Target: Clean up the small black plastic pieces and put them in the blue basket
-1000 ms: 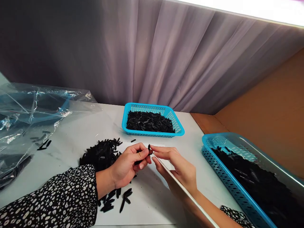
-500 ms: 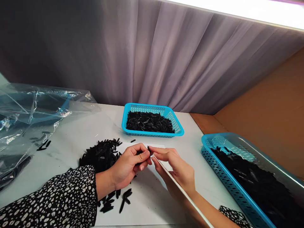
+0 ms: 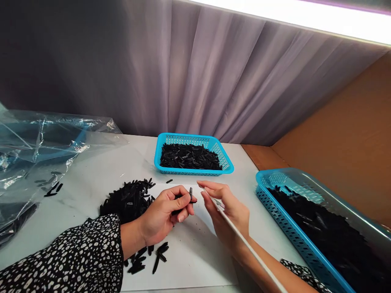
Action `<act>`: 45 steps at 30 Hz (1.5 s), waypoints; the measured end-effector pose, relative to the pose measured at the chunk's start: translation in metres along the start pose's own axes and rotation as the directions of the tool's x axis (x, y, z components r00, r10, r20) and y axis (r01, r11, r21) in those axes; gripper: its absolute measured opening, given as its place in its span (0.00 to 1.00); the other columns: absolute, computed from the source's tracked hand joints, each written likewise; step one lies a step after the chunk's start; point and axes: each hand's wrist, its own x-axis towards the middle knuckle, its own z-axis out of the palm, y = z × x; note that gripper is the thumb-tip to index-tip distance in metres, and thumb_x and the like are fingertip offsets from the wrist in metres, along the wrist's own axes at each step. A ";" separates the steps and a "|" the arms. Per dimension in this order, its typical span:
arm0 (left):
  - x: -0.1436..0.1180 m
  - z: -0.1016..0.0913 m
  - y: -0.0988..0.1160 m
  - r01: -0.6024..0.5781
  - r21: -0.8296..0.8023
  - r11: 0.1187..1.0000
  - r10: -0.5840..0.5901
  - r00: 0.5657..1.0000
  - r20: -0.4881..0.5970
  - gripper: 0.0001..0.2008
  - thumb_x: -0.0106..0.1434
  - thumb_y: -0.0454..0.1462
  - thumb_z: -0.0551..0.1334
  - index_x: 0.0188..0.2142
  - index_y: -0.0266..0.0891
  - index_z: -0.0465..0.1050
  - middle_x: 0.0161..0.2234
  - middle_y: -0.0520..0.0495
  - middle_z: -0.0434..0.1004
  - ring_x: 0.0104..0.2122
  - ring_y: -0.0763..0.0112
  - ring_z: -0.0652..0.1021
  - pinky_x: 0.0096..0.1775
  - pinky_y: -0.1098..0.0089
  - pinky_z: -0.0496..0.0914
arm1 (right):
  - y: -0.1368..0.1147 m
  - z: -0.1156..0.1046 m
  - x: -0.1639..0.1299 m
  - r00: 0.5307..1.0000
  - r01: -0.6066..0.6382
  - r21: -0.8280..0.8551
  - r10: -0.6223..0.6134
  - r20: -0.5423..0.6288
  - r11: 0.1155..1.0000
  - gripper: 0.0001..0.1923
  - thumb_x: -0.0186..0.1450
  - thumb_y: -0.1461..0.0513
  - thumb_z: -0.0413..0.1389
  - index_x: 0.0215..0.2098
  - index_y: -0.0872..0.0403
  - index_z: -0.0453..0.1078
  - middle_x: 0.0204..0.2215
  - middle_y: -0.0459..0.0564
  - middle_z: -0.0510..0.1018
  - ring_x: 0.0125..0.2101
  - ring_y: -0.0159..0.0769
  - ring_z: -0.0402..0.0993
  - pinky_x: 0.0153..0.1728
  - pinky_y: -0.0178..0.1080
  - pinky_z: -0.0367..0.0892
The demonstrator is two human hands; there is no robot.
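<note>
My left hand [image 3: 169, 207] is closed in a pinch on small black elongated pieces. One black piece [image 3: 191, 193] stands upright beyond the thumb tip, and more dark pieces show under the fingers. A short gap to the right, my right hand [image 3: 227, 207] is closed on a slim tool whose tip is hard to make out. A long white cord-like strip [image 3: 244, 245] runs from that grip down along the forearm. Behind the left wrist lies a heap of similar black pieces [image 3: 126, 199]. Several loose ones [image 3: 160, 256] lie nearer me on a white sheet [image 3: 195, 264].
A blue basket [image 3: 226, 167] of black pieces stands at the back centre. Another blue basket [image 3: 284, 219], partly covered by clear plastic, is at the right. A clear plastic bag [image 3: 45, 138] spreads over the left. A grey curtain [image 3: 207, 73] hangs behind.
My right hand has drawn back to the right, away from the left, opening a gap between them. The left hand keeps its pinch on the black pieces. The camera view has shifted slightly.
</note>
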 end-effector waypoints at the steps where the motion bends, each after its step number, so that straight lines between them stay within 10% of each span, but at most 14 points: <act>1: 0.000 0.000 0.001 0.006 -0.007 1.000 -0.006 1.000 0.000 0.18 0.54 0.46 0.73 0.28 0.34 0.70 0.24 0.51 0.75 0.17 0.86 0.62 0.22 0.76 0.47 | 0.002 -0.001 0.001 0.996 -0.093 0.028 0.094 -0.011 0.995 0.02 0.68 0.63 0.56 0.36 0.49 0.68 0.40 0.53 0.83 0.38 0.41 0.79 0.36 0.41 0.71; 8: 0.002 -0.001 0.005 0.028 0.024 0.999 -0.028 0.999 0.020 0.18 0.53 0.45 0.73 0.27 0.34 0.71 0.23 0.50 0.74 0.17 0.85 0.63 0.22 0.76 0.47 | 0.008 -0.004 0.005 0.863 -0.504 0.321 0.456 0.217 0.802 0.20 0.73 0.49 0.45 0.43 0.52 0.71 0.13 0.36 0.59 0.15 0.30 0.55 0.19 0.34 0.54; 13: 0.004 -0.005 0.001 0.041 0.115 0.993 -0.046 0.998 0.037 0.17 0.55 0.45 0.72 0.27 0.35 0.70 0.23 0.50 0.74 0.18 0.84 0.64 0.23 0.76 0.49 | 0.002 0.000 0.007 0.827 -0.543 0.472 0.348 0.441 0.694 0.15 0.63 0.49 0.61 0.36 0.52 0.75 0.20 0.42 0.69 0.21 0.31 0.63 0.24 0.35 0.58; 22: 0.005 -0.003 0.003 -0.094 0.140 0.986 0.108 0.989 -0.096 0.16 0.56 0.44 0.71 0.38 0.38 0.70 0.24 0.54 0.75 0.18 0.84 0.62 0.25 0.76 0.52 | 0.005 0.002 0.013 0.662 -0.694 0.674 0.593 0.459 0.252 0.13 0.60 0.52 0.64 0.32 0.53 0.72 0.28 0.47 0.76 0.21 0.28 0.60 0.21 0.32 0.54; 36: 0.005 -0.001 0.002 -0.158 0.233 0.960 0.184 0.978 -0.097 0.14 0.57 0.41 0.70 0.29 0.38 0.66 0.23 0.54 0.74 0.19 0.82 0.63 0.25 0.74 0.54 | -0.005 0.003 0.003 0.741 -0.671 0.494 0.468 0.482 0.553 0.13 0.61 0.52 0.63 0.37 0.52 0.75 0.22 0.43 0.70 0.21 0.30 0.61 0.22 0.35 0.57; 45: 0.009 0.002 -0.001 -0.126 0.132 0.983 0.154 0.962 -0.227 0.13 0.58 0.33 0.64 0.43 0.37 0.69 0.34 0.50 0.75 0.25 0.79 0.69 0.26 0.74 0.56 | 0.003 0.007 0.000 0.656 -0.724 0.629 0.564 0.501 0.283 0.14 0.57 0.52 0.67 0.30 0.54 0.75 0.22 0.45 0.75 0.17 0.25 0.58 0.16 0.30 0.50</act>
